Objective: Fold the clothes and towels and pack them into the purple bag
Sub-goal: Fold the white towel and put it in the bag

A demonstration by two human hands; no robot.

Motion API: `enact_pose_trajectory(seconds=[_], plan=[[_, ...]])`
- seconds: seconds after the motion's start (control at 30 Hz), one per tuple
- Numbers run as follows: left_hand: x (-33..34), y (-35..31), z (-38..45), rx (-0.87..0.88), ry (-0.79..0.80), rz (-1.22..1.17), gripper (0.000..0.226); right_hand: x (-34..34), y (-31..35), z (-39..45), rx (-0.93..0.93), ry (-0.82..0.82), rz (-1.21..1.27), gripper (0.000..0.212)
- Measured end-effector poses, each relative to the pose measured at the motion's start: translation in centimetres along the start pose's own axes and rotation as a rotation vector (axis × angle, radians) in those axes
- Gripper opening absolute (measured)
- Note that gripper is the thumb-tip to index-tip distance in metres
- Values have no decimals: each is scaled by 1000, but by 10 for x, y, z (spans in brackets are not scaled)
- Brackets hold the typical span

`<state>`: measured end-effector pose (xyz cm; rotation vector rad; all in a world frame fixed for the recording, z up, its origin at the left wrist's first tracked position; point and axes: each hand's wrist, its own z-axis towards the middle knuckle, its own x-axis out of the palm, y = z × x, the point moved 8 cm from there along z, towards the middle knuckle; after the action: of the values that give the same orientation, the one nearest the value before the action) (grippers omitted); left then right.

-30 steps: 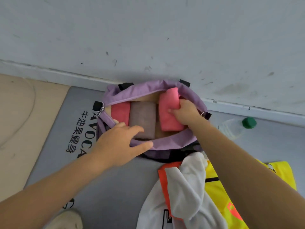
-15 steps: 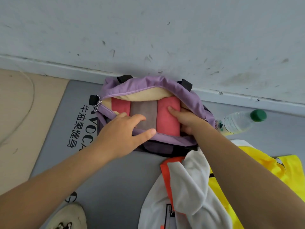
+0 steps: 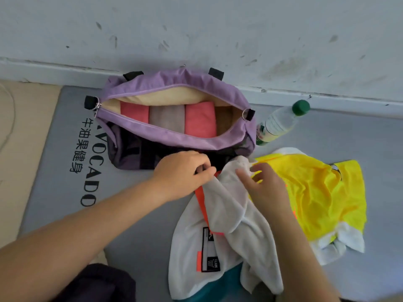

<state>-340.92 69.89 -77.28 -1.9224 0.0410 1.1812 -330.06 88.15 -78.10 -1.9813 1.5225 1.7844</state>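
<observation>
Purple bag (image 3: pixel 174 136): soft nylon, unzipped, by the wall, three folded towels inside. My left hand (image 3: pixel 181 173) pinches the white mesh jersey (image 3: pixel 220 214); my right hand (image 3: pixel 265 188) rests slack-fingered on it. Mat (image 3: pixel 65 149) printed "AVOCADO".

The white garment (image 3: pixel 220 225) runs off the bottom edge; its label print is unreadably small.
</observation>
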Motion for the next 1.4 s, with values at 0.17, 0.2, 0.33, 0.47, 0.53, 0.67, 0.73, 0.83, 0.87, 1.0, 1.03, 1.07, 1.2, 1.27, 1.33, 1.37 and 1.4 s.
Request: enact_pose_trajectory(seconds=[0.17, 0.2, 0.33, 0.47, 0.53, 0.67, 0.73, 0.83, 0.87, 1.0, 1.03, 1.07, 1.2, 1.27, 1.33, 1.37, 1.4], plan=[[32, -1, -5, -81, 194, -152, 18, 40, -20, -37, -183, 224, -334, 40], [32, -5, -9, -70, 203, -151, 23, 35, -12, -39, -206, 210, -151, 38], [-9, -29, -35, -21, 207, -273, 55, -7, 42, -62, -224, 290, 489, 25], [-96, -79, -63, -69, 174, -594, 50, -79, 120, -103, -402, 321, 719, 34], [-148, -117, -80, -23, 57, -667, 47, -115, 156, -129, -499, 359, 799, 44], [-227, -192, -127, 50, -115, -709, 48, -185, 207, -187, -619, 384, 760, 36], [-250, -221, -152, 67, -218, -687, 38, -211, 216, -208, -637, 364, 627, 32], [-261, -246, -183, 59, -317, -697, 26, -247, 219, -232, -651, 341, 382, 47], [-260, -250, -191, 57, -331, -717, 25, -258, 220, -238, -679, 319, 300, 52], [-244, -266, -218, 89, -285, -755, 14, -305, 215, -256, -781, 33, 235, 55], [-238, -270, -221, 103, -258, -752, 11, -306, 215, -260, -804, 53, 298, 56], [-231, -273, -224, 120, -225, -752, 11, -300, 215, -263, -824, 134, 367, 56], [-209, -266, -231, 125, -123, -759, 27, -246, 194, -269, -761, 517, 557, 31], [-207, -253, -231, 70, -136, -757, 49, -232, 180, -264, -683, 568, 566, 26], [-211, -237, -228, 15, -197, -784, 42, -229, 169, -253, -626, 573, 527, 25], [-214, -231, -225, 4, -228, -783, 28, -231, 166, -247, -606, 572, 537, 25], [-218, -228, -223, 0, -247, -764, 15, -234, 163, -240, -589, 566, 552, 25]])
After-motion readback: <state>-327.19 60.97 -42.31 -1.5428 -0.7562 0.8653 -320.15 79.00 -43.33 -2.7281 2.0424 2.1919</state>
